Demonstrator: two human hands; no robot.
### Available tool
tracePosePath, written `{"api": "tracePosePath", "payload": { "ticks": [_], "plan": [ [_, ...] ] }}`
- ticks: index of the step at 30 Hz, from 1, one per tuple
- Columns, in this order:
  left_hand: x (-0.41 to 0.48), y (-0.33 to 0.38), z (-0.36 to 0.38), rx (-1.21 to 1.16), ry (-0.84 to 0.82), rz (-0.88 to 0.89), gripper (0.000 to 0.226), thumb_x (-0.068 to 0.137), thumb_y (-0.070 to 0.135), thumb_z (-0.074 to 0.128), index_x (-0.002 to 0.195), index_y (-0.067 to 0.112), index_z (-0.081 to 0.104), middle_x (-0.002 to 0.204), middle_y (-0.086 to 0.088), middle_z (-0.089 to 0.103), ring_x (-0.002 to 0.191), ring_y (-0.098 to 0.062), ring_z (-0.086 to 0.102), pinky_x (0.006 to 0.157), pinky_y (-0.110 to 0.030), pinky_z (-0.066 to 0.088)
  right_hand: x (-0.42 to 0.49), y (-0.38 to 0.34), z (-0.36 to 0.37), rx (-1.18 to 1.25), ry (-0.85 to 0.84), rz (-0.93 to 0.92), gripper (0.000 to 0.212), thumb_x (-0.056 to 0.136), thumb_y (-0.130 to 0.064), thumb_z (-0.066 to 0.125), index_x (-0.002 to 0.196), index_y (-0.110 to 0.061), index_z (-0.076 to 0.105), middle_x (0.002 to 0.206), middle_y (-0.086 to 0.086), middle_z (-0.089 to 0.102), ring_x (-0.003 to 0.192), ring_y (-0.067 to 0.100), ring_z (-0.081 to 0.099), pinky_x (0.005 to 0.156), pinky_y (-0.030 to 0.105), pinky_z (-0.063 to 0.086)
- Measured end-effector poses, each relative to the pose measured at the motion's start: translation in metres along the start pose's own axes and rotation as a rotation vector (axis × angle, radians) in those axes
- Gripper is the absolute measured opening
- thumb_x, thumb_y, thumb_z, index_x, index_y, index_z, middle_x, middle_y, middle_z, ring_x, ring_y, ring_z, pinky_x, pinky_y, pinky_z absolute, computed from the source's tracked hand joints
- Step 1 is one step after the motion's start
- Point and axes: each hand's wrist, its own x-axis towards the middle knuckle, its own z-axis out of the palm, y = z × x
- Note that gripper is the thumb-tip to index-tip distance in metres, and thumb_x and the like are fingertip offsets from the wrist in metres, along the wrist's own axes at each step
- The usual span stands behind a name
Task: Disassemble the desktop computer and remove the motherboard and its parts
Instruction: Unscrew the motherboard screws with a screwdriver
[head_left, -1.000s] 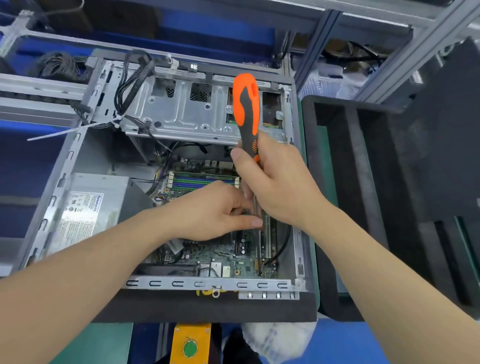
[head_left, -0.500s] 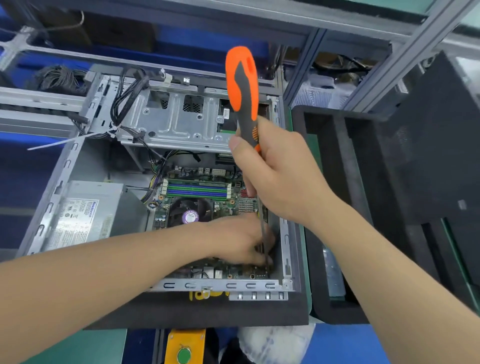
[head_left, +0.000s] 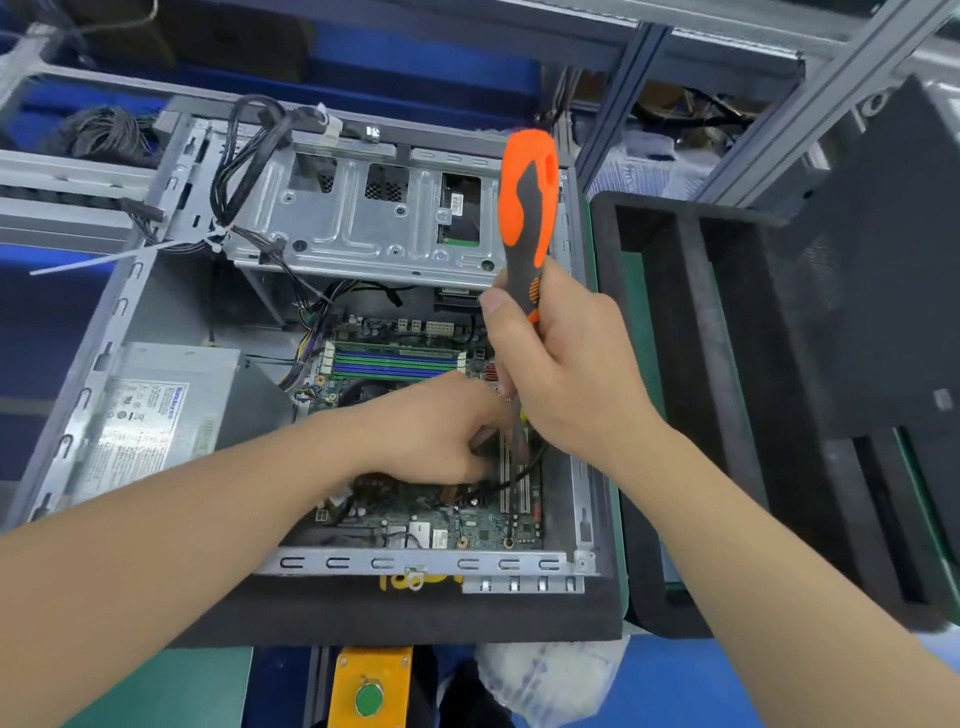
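One open computer case (head_left: 111, 332) is lying on its side, and every place below is being given against it. Outside the case's right wall a black foam tray (head_left: 696, 338) is standing. Inside the case, the drive cage (head_left: 358, 228) is sitting along the far wall, the power supply (head_left: 150, 421) is sitting in the left half, and the motherboard (head_left: 467, 527) is lying on the floor toward the right wall, seemingly not yet freed.

Both hands are reaching into the case's right half. The right hand (head_left: 566, 379) is gripping the orange screwdriver (head_left: 525, 208) low on its handle, holding it near upright with the shaft running down toward the board. The left hand (head_left: 436, 431) is curling its fingers beside that shaft, and I cannot tell whether it is pinching anything.

I judge that a board screw is being worked. The next move is calling for a squarely seated tip, hidden at present, and fingers ready for the loosened screw.
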Motion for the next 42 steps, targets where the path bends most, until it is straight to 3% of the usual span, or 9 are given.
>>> {"api": "tracePosePath", "payload": {
  "ticks": [5,7,12,17,25,30,34,39,42],
  "plan": [
    [-0.005,0.002,-0.007,-0.108,-0.034,0.052,0.025,0.082,0.054,0.08,0.084,0.031,0.069,0.054,0.006,0.046,0.049,-0.011,0.043,0.045,-0.023,0.028,0.002,0.003,-0.001,0.028,0.016,0.026,0.027,0.099,-0.038,0.043,0.09,-0.014,0.051,0.055,0.01,0.057,0.053,0.025,0.055,0.059,0.043,0.043],
    [-0.002,0.005,-0.004,-0.103,-0.008,0.039,0.044,0.082,0.061,0.078,0.083,0.018,0.07,0.052,0.003,0.047,0.048,-0.012,0.041,0.045,-0.024,0.028,0.002,0.003,0.0,0.037,0.02,0.029,0.027,0.099,-0.037,0.044,0.091,-0.014,0.052,0.056,0.011,0.057,0.052,0.024,0.055,0.058,0.042,0.042],
    [0.0,0.011,-0.005,-0.063,0.046,0.027,0.047,0.081,0.06,0.079,0.083,0.016,0.065,0.068,-0.005,0.062,0.061,-0.018,0.057,0.056,-0.034,0.045,-0.001,0.003,-0.001,0.01,0.024,0.018,0.013,0.1,-0.036,0.043,0.087,-0.036,0.045,0.055,0.011,0.057,0.054,0.025,0.056,0.059,0.041,0.042],
    [-0.003,0.013,-0.008,-0.152,0.093,0.049,0.046,0.083,0.054,0.08,0.077,0.011,0.066,0.053,0.004,0.047,0.049,-0.012,0.045,0.047,-0.021,0.031,-0.002,0.006,-0.003,0.019,0.052,0.04,0.031,0.1,-0.036,0.044,0.089,-0.009,0.051,0.054,0.011,0.057,0.054,0.026,0.055,0.059,0.043,0.043],
    [-0.003,0.012,-0.007,-0.202,0.046,0.075,0.051,0.087,0.045,0.08,0.075,-0.002,0.063,0.049,0.004,0.037,0.046,-0.014,0.036,0.047,-0.022,0.028,-0.002,0.003,-0.002,0.037,0.049,0.046,0.027,0.1,-0.036,0.045,0.09,-0.011,0.051,0.056,0.011,0.058,0.053,0.025,0.055,0.058,0.042,0.043],
    [-0.004,0.01,-0.007,-0.228,0.073,0.075,0.059,0.085,0.041,0.083,0.054,0.021,0.037,0.043,0.01,0.036,0.043,-0.011,0.034,0.046,-0.022,0.028,-0.001,0.003,-0.003,0.049,0.087,0.014,0.02,0.101,-0.03,0.047,0.087,-0.016,0.05,0.06,0.004,0.062,0.054,0.022,0.057,0.056,0.033,0.044],
    [-0.003,0.01,-0.006,-0.204,0.06,0.084,0.06,0.085,0.041,0.083,0.054,0.021,0.036,0.043,0.011,0.038,0.042,-0.01,0.036,0.046,-0.019,0.03,-0.002,0.006,-0.001,0.038,0.072,0.036,0.025,0.101,-0.031,0.046,0.089,-0.01,0.051,0.056,0.01,0.059,0.053,0.024,0.056,0.058,0.039,0.043],
    [-0.002,0.005,-0.004,-0.238,0.035,0.116,0.037,0.086,0.043,0.082,0.069,0.015,0.065,0.049,0.004,0.041,0.046,-0.011,0.037,0.046,-0.021,0.028,-0.004,0.006,-0.004,0.051,0.042,0.021,0.025,0.1,-0.033,0.047,0.088,-0.012,0.052,0.055,0.011,0.058,0.054,0.026,0.055,0.058,0.042,0.044],
    [-0.002,0.003,-0.005,-0.322,-0.038,0.189,0.007,0.092,0.04,0.078,0.095,0.033,0.079,0.057,-0.004,0.049,0.05,-0.01,0.039,0.049,-0.021,0.031,-0.005,0.005,-0.011,0.124,-0.067,0.035,0.025,0.098,-0.035,0.049,0.087,-0.013,0.052,0.058,0.015,0.058,0.051,0.024,0.053,0.052,0.038,0.042]
  ]
}}
